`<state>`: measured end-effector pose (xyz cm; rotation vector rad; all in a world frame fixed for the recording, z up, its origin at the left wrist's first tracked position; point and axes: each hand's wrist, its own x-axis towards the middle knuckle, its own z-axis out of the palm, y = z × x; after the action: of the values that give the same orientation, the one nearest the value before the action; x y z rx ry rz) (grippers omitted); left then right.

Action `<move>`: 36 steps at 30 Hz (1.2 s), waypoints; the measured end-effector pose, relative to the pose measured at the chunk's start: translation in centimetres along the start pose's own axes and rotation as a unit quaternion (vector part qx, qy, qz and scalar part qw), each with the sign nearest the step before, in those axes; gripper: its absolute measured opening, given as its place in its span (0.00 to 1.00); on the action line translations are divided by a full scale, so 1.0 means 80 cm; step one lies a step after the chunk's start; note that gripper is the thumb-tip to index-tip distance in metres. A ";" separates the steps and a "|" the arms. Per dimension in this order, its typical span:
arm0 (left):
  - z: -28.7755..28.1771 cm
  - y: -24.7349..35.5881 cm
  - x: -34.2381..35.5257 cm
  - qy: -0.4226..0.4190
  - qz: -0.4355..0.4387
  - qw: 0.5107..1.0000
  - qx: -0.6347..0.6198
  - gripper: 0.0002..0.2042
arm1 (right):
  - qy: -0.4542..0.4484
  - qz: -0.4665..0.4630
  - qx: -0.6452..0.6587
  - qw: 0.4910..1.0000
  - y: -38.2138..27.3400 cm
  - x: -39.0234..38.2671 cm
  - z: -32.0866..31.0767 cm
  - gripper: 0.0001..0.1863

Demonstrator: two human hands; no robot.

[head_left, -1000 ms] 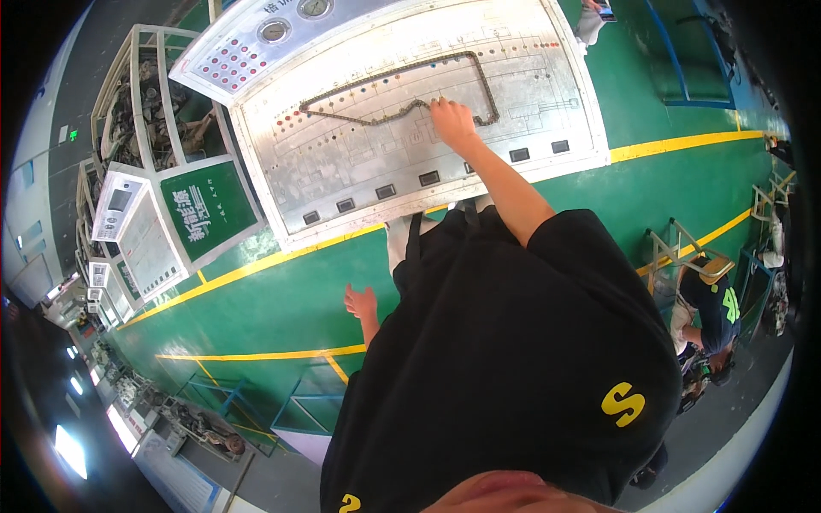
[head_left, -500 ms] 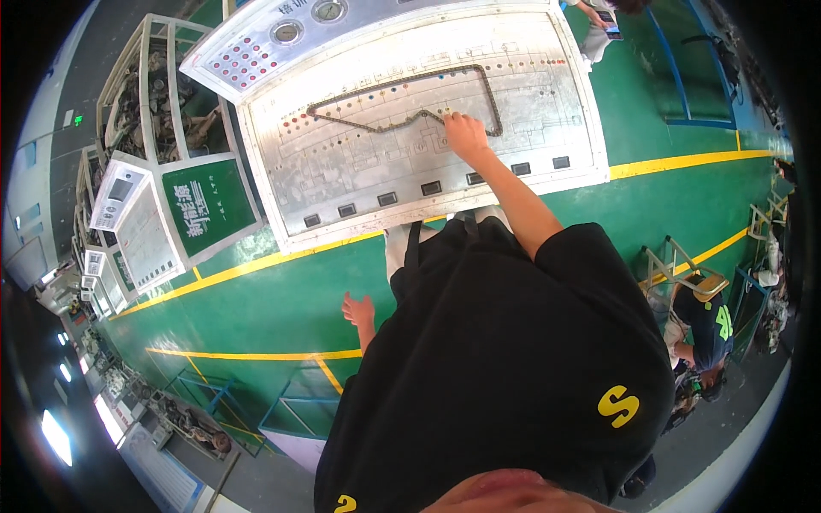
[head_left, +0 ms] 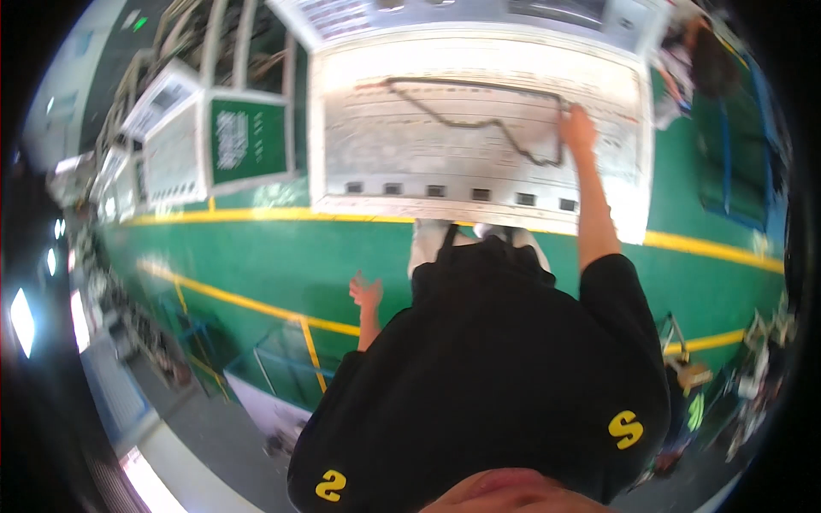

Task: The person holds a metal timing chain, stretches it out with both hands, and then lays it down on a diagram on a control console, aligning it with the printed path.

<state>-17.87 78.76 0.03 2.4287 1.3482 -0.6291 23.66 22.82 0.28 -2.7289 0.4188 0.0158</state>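
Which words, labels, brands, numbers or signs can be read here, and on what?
I leave print uncopied.
Black T-shirt: two bold yellow characters, clear enough to read.
Green panel: pale lettering, too blurred.
Silver diagram panel: fine markings, too small and blurred.
Dark garment, lower right: yellow-green mark, too blurred.
Glowing green shape, upper left: possibly a sign, too blurred.

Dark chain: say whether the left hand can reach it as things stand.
Probably not from there: the left hand hangs away from the panel bearing the dark chain, though nothing visibly blocks the way.
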 end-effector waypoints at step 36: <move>-0.015 -0.006 -0.030 -0.038 -0.044 0.998 -0.002 0.38 | 0.004 -0.008 -0.009 1.000 -0.011 0.040 -0.018 0.11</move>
<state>-19.14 77.79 2.28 2.3281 1.4312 -0.7309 26.91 22.14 1.69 -2.7512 0.4001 0.0048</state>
